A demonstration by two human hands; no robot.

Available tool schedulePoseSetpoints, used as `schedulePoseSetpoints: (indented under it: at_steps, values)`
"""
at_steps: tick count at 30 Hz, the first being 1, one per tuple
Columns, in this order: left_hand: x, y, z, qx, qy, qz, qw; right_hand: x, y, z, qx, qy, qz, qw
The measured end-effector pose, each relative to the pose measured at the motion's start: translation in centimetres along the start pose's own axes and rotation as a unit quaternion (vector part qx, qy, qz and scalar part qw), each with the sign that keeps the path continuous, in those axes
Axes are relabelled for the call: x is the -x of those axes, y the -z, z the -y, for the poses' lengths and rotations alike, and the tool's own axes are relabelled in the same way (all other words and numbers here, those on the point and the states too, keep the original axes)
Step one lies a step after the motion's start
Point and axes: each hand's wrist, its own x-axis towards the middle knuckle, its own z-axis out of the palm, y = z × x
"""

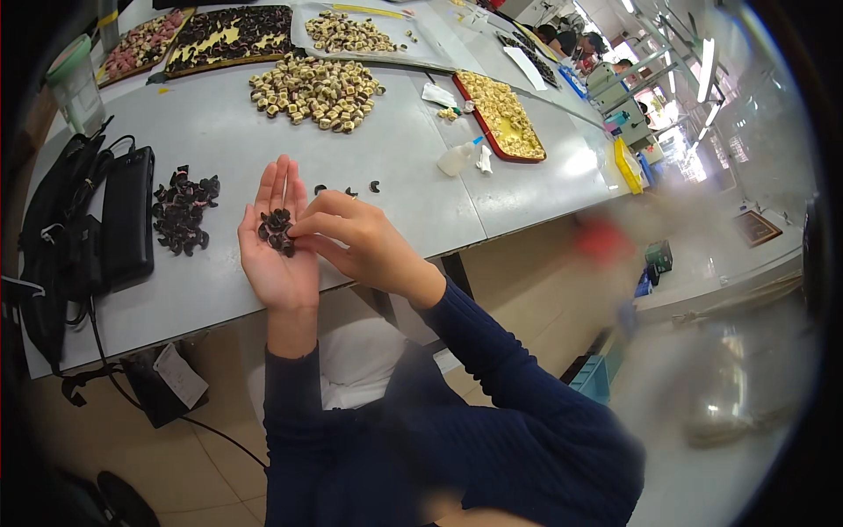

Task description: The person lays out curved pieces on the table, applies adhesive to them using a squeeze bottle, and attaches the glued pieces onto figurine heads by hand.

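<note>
My left hand (283,268) is held palm up over the table's front edge, fingers stretched out, with a small heap of dark, curved, shell-like pieces (274,227) lying in the palm. From the right, my right hand (369,241) reaches across, thumb and forefinger pinched together at the edge of that heap; its fingertips partly hide what is between them. A larger pile of the same dark pieces (183,215) lies on the table left of my left hand. Beyond my right hand, a few loose dark pieces (375,186) are scattered on the grey tabletop (413,211).
Further back sit a pile of cream-and-brown chunky pieces (307,92), a tray of dark pieces (230,75) and a red-rimmed tray (525,159). A small white bottle (454,160) stands right of centre. Black power units with cables (127,215) lie at the left.
</note>
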Motion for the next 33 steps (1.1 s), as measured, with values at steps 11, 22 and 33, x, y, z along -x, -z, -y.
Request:
schedulePoseSetpoints:
  at_steps: [11, 22, 33]
  values:
    - [0.4, -0.7, -0.1, -0.007, 0.014, -0.030, 0.999, -0.7, 0.0, 0.4, -0.054, -0.049, -0.014, 0.997]
    - [-0.1, 0.1, 0.1, 0.013, 0.021, -0.004, 1.000, -0.9, -0.5, -1.6, -0.193, -0.283, -0.097, 0.935]
    - [-0.2, 0.1, 0.3, -0.027, 0.020, -0.001, 0.999, -1.9, -1.0, -1.8, -0.058, -0.172, -0.146, 0.972]
